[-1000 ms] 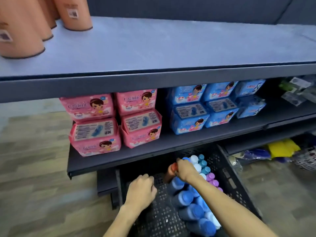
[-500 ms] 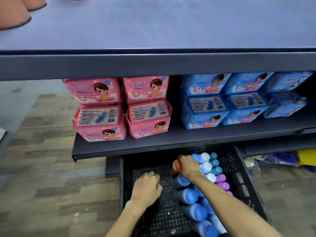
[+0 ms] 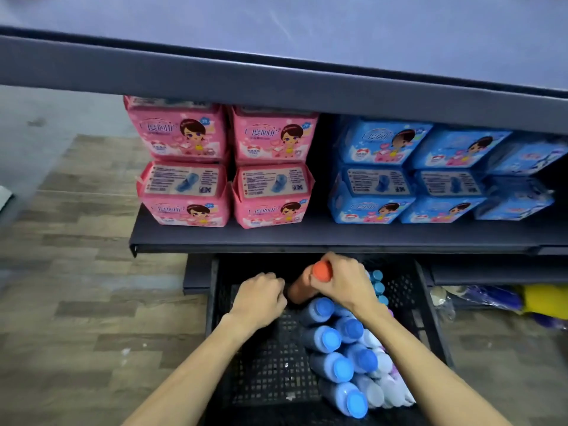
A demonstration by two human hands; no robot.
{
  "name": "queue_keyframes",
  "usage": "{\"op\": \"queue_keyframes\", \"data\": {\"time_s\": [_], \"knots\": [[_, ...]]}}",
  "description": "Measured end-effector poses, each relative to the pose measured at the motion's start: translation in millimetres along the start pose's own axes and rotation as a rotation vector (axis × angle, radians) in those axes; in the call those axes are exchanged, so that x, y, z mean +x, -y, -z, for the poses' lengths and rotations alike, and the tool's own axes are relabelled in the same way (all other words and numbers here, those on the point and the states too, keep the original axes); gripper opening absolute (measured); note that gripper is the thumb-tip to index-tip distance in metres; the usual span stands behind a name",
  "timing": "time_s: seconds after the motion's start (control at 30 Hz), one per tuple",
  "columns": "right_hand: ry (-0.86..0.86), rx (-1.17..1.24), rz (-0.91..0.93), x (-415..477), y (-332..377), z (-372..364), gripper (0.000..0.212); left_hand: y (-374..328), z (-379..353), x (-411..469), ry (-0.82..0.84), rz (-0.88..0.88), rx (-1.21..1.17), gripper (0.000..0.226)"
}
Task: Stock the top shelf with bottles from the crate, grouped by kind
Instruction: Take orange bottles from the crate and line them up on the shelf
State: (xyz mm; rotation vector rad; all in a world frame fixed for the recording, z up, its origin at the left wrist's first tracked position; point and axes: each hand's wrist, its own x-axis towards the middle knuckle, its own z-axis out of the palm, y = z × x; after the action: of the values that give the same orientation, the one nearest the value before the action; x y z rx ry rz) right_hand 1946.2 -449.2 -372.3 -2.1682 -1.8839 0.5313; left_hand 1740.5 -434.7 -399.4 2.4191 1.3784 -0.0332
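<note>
Bottles (image 3: 335,342) go on the top shelf (image 3: 307,16), the wide grey-blue board across the upper frame, well above the crate. Middle shelf carries pink packs (image 3: 227,161) left and blue packs (image 3: 415,170) right; not our concern.

Crate (image 3: 430,321): black lattice plastic, on the floor, tucked under the lower shelf edge. Blue-capped bottles are packed along its right side, leaning with caps toward the camera, touching each other. A few teal and purple caps show behind them.

Orange-capped bottle (image 3: 321,272) is at the far end of that row, tilted, cap up, body touching the nearest blue cap.

Right hand (image 3: 344,281) is wrapped over its neck and cap, fingers curled round it. Left hand (image 3: 258,299) sits just beside the bottle's body, fingers curled under; can't tell whether it holds or touches anything.

Handling, my read: rigid plastic, probably full, so moderate weight and no crush risk. Smooth walls look likely to slip. A cap-only grip lets the body swing; better to take the body mid-height, or support it underneath with the left hand for the lift.
</note>
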Motion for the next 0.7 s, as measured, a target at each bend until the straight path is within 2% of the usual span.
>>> {"op": "queue_keyframes", "data": {"time_s": [0.23, 0.43, 0.7], "knots": [[-0.237, 0.161, 0.157, -6, 16, 46, 0.046, -9, 20, -8, -0.024, 0.006, 0.031, 0.023], [-0.361, 0.191, 0.267, -6, 50, 100, 0.046, -20, 54, -14, -0.157, 0.017, 0.015, 0.021], [-0.462, 0.186, 0.254, -23, 80, 142, 0.040, -29, 117, -19, -0.296, -0.102, 0.067, 0.020]]}}
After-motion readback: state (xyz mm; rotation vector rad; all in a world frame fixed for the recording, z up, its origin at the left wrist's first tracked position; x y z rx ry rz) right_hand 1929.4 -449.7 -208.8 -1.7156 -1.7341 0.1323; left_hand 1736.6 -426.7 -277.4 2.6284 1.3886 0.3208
